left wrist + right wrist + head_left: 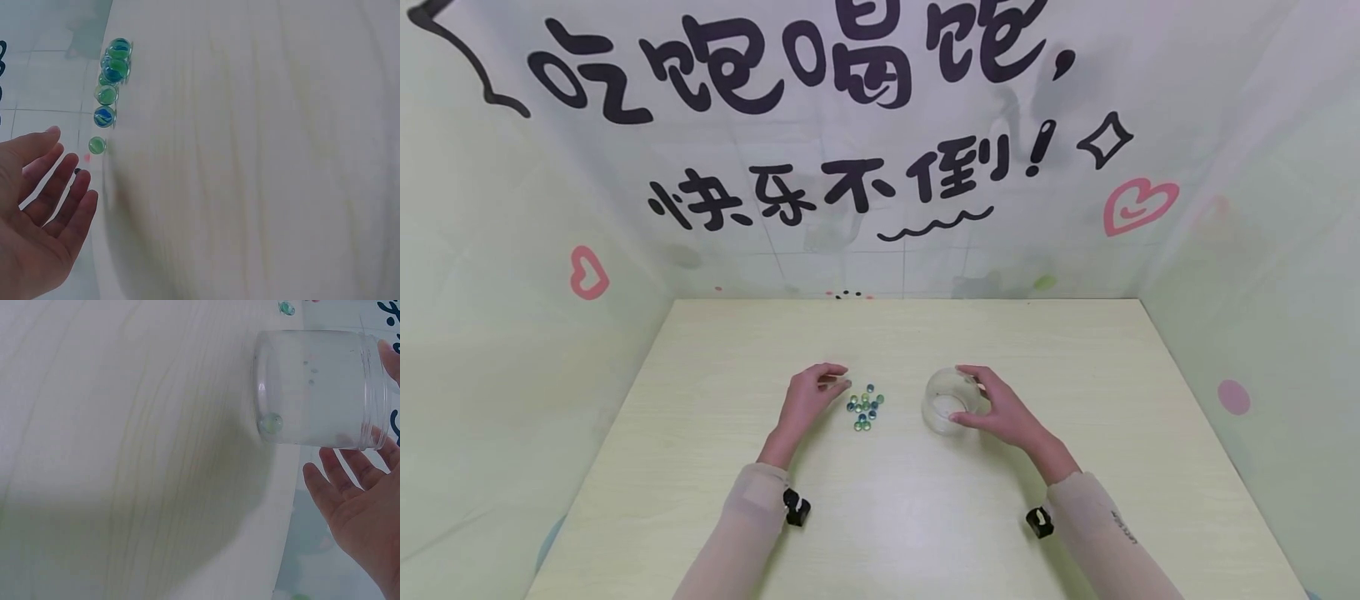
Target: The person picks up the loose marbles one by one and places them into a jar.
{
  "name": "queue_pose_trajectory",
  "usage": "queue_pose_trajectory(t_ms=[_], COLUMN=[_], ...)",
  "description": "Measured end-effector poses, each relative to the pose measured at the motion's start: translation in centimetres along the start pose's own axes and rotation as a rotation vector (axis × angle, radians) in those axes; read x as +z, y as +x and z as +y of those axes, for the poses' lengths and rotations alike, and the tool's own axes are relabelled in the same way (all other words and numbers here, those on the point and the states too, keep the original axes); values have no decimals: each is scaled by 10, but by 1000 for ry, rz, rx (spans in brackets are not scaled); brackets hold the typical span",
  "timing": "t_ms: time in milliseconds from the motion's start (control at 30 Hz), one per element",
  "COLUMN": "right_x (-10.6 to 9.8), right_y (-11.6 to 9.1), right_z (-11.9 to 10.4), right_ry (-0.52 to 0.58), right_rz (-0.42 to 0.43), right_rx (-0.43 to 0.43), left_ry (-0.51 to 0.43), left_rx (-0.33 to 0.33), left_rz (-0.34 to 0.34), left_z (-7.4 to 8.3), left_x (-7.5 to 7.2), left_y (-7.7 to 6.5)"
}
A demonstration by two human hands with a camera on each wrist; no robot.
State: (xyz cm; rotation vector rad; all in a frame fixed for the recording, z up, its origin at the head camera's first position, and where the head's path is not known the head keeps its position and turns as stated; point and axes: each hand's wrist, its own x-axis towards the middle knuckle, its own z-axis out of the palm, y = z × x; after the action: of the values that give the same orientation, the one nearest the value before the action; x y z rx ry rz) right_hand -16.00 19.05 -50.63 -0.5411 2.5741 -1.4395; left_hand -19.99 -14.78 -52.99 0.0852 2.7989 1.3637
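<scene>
A loose cluster of blue and green glass marbles (866, 407) lies on the table just left of centre. Beside it, my left hand (812, 393) hovers with fingers loosely bent and nothing held; the left wrist view shows the marbles (106, 95) beyond its fingertips. To the right stands a clear jar (942, 414), upright and uncovered. My right hand (1003, 414) grips it near the rim, thumb on the near side and fingers on the far side. In the right wrist view a green marble (271, 423) shows through the jar's lower wall; I cannot tell whether it is inside or behind.
The pale wooden table (910, 533) is enclosed by a printed white curtain (820, 250) at the back and on both sides. Black bands (797, 507) sit at both sleeve cuffs.
</scene>
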Motion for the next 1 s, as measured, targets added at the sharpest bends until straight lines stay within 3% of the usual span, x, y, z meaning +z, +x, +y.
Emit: queue_pose_trajectory(t_ms=[467, 1000], right_x=[1, 1], right_y=[0, 0], right_z=[1, 2], right_ry=[4, -2], right_rz=[-2, -1], right_rx=[0, -5], left_ry=[109, 215], left_rx=[-40, -14], left_rz=[-26, -44], left_z=[-4, -6], left_x=[3, 8], left_y=[6, 7])
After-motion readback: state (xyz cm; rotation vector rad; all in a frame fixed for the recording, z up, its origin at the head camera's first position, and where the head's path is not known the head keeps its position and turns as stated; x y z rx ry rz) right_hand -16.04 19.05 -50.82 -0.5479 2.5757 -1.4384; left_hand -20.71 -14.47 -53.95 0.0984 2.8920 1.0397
